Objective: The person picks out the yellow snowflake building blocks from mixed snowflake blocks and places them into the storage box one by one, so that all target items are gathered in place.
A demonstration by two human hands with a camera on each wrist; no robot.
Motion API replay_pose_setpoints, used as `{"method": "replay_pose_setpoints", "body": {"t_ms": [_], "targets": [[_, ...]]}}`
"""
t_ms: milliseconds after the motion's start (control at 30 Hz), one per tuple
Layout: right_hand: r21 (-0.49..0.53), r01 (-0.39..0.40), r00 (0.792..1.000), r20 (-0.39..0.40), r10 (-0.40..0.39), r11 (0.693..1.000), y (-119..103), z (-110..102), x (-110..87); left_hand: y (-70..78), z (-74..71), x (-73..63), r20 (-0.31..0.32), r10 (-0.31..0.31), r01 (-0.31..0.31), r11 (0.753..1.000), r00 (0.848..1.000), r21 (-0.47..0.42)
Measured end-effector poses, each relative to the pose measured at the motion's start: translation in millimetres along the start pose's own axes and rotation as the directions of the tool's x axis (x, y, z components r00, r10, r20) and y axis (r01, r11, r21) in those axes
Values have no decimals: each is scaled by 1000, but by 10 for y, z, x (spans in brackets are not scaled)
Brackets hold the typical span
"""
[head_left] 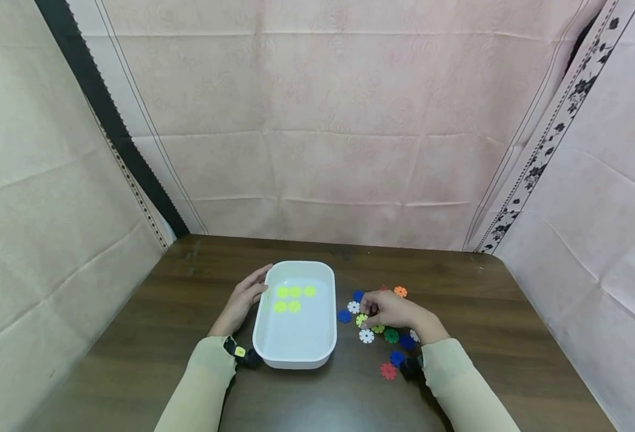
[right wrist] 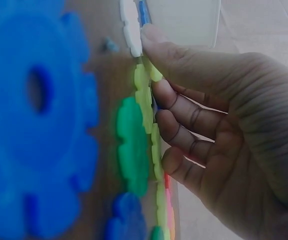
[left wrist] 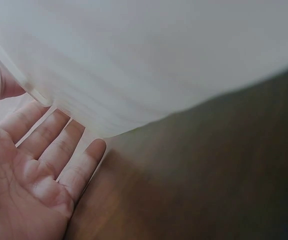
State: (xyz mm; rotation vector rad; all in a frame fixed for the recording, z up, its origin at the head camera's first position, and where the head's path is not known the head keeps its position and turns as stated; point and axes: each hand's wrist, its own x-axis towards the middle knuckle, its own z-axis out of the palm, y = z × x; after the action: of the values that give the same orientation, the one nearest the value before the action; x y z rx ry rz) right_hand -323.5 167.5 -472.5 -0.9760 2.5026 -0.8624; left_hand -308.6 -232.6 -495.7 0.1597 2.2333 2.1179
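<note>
A white rectangular tub (head_left: 294, 354) holds several yellow-green discs (head_left: 294, 292) in two rows. My left hand (head_left: 246, 295) rests against its left side, thumb by the rim (left wrist: 39, 95) and fingers nearly straight along the wall. To the right of the tub, my right hand (head_left: 395, 309) reaches over a loose spread of notched, flower-shaped plastic discs. Its thumb and index finger pinch a yellow-green disc (right wrist: 154, 70), tilted up over the others. Close by lie a white disc (head_left: 367, 336), a green disc (head_left: 391, 335) and another yellow-green disc (head_left: 378, 329).
Blue discs (head_left: 344, 316), an orange disc (head_left: 400, 291) and a red disc (head_left: 388, 371) lie around the right hand on the brown wooden table (head_left: 198, 372). Pale cloth (head_left: 317, 150) hangs behind the table and on both sides.
</note>
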Motion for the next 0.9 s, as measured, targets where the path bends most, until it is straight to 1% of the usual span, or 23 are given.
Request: {"method": "replay_pose_setpoints", "body": {"t_ms": [100,233,333,467,567,667,800,900], "targets": [[17,-14,1000,-1,14,1000,-22,-3,-11,12,0,-14,0,-1,1,1000,1000,3],[27,-12,1000,-12,13,1000,-45,6,-23,8,4,-33,-4,-7,7,1000,1000,10],[24,10,1000,-27,-10,1000,-56,0,-27,3,11,-28,-16,-15,15,1000,1000,13],[25,50,997,-58,-48,998,-64,-30,-46,-2,39,-9,-25,-6,6,1000,1000,9],[34,61,994,-91,-58,998,-60,-60,-77,-10,67,2,-1,11,-11,1000,1000,14],[40,74,990,-120,-69,996,-71,-93,-86,-17,73,3,5,7,-7,1000,1000,15],[32,138,980,-148,-132,990,-143,-136,-34,-18,37,-19,-21,-5,5,1000,1000,6],[16,183,969,-169,-178,983,-227,-167,34,-12,8,-32,-18,-2,2,1000,1000,2]]}}
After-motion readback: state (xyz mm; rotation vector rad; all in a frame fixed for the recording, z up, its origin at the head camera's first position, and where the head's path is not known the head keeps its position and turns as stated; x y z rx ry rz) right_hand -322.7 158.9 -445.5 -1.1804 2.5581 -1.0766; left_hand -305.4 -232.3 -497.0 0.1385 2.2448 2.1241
